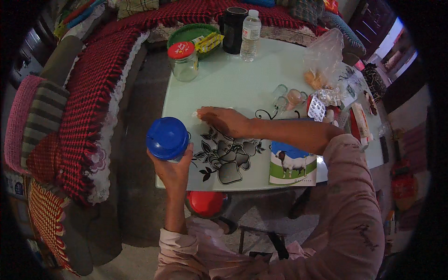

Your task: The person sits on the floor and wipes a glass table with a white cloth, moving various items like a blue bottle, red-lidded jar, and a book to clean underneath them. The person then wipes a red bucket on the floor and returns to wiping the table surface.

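A container with a blue lid (167, 136) is held by my left hand (173, 168) at the left edge of the glass-topped table (217, 94). Its body is mostly hidden by the lid and my fingers. My right hand (225, 121) lies palm down on the tabletop, reaching across from the right. Under its fingers is a thin white cloth or tissue (194, 114), of which only small edges show. Black printed flowers (229, 161) decorate the glass just below this hand. Beneath my right forearm lies a booklet with a goat picture (293, 166).
At the back stand a red-lidded glass jar (183, 63), a green basket (178, 35), a black flask (233, 31) and a water bottle (250, 36). Glass cups (280, 91), a plastic bag (323, 52) and blister packs (316, 109) crowd the right. A sofa (94, 91) flanks the left.
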Available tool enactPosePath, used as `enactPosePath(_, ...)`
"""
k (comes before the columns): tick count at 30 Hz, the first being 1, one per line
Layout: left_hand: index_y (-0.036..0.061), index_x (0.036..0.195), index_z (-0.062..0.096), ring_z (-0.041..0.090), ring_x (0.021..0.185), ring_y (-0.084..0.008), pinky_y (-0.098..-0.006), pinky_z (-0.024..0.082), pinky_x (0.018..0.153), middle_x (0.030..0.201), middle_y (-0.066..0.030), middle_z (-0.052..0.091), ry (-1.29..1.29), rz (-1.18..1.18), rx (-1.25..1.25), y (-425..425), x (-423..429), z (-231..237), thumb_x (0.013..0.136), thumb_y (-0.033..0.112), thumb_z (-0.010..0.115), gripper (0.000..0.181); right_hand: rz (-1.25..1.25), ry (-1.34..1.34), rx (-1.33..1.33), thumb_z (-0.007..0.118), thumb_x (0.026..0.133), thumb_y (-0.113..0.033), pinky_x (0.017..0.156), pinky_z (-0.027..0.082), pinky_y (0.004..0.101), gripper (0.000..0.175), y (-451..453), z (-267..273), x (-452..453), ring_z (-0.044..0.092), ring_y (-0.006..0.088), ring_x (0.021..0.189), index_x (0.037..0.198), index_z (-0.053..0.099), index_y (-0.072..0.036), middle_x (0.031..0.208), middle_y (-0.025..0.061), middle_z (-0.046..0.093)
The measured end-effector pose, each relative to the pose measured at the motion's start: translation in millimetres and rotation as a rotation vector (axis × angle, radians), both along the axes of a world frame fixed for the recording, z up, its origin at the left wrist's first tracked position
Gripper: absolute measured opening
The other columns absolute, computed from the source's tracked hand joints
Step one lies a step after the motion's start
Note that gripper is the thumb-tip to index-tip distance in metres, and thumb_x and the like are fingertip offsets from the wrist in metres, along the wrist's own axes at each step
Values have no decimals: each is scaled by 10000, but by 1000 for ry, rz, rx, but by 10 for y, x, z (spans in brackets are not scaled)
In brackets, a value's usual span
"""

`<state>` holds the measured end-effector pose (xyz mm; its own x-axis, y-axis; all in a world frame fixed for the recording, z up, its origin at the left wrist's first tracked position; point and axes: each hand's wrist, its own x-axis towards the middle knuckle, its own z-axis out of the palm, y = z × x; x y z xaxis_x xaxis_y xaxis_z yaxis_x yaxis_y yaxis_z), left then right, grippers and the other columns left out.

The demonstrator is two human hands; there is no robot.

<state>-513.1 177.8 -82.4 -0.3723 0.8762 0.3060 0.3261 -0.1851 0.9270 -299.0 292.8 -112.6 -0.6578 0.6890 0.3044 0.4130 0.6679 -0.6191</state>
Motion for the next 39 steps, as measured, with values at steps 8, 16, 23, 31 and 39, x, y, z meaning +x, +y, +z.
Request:
enactPosePath(8, -1, 1330, 389, 589, 1070, -242, -363, 454, 947, 1197, -161, 571, 29, 26, 64, 25, -80, -8, 668, 219, 888, 857, -597, -363, 304, 456, 934, -114, 1011, 415, 427, 292, 1589, -332, 736, 523, 347, 1179, 1200, 560, -50, 1246, 164, 572)
enactPosePath(16, -8, 1385, 355, 550, 1136, -272, -379, 423, 1008, 1278, -174, 526, 38, 66, -83, 32, -183, -11, 671, 211, 875, 910, -239, 6, 112, 500, 893, -74, 1097, 368, 397, 419, 301, -508, -403, 452, 323, 1307, 1309, 528, -37, 1361, 168, 522)
enactPosePath(23, -26, 1387, 326, 541, 1154, -292, -400, 421, 996, 1272, -208, 521, -6, 50, -30, -39, -192, 166, 683, 294, 868, 944, 248, -167, 188, 497, 873, -29, 1108, 361, 411, 460, -1265, -35, -416, 433, 289, 1328, 1333, 507, -33, 1391, 147, 488)
enactPosePath(31, -12, 1403, 316, 519, 1167, -289, -401, 405, 1020, 1298, -194, 493, -45, 32, -72, -42, -250, 168, 667, 274, 873, 967, -124, -98, 421, 497, 895, -37, 1114, 346, 444, 448, 128, -237, 440, 494, 376, 1246, 1342, 472, -59, 1346, 171, 532)
enactPosePath(39, 3, 1386, 324, 503, 1175, -270, -403, 398, 1027, 1289, -163, 482, -118, -32, -51, -61, -223, 73, 659, 223, 885, 944, -42, -309, 310, 640, 758, -125, 1138, 312, 431, 639, -675, -340, -350, 370, 352, 1374, 1372, 471, -72, 1457, 163, 431)
